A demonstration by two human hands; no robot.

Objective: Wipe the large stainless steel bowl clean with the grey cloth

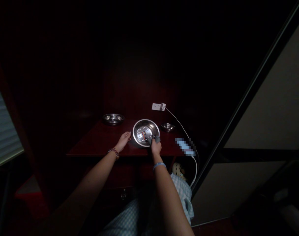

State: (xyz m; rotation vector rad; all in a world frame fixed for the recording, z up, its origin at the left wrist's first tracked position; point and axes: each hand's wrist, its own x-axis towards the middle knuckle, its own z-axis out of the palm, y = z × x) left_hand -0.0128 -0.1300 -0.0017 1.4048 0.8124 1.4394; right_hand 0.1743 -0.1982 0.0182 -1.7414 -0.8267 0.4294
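Where the light falls, a dark red bench [90,144] stands against a wall of the same deep red. Below its front edge, pale checked fabric [125,216] spreads under the forearms.

The largest of 3 metal bowls, a shiny round bowl [150,125], is above the middle of the bench near the front edge, tilted with its opening towards the person; whether its base touches the bench I cannot tell. A shallower bowl [113,122] sits on the bench farther back, to the left.

The left hand [124,140] has its fingers curled just beside the left rim of the round bowl; I cannot tell whether its grip is closed on that rim. The right hand [155,146] is at the lower right rim, its grip clamped on a grey cloth [157,139] that reaches into the bowl.

The smallest bowl [168,127] sits to the right. Behind, a white socket plate [156,106] holds 1 plug [162,106], from which a white cord [180,123] runs down to the right. A small coloured label [144,135] shows inside the round bowl.
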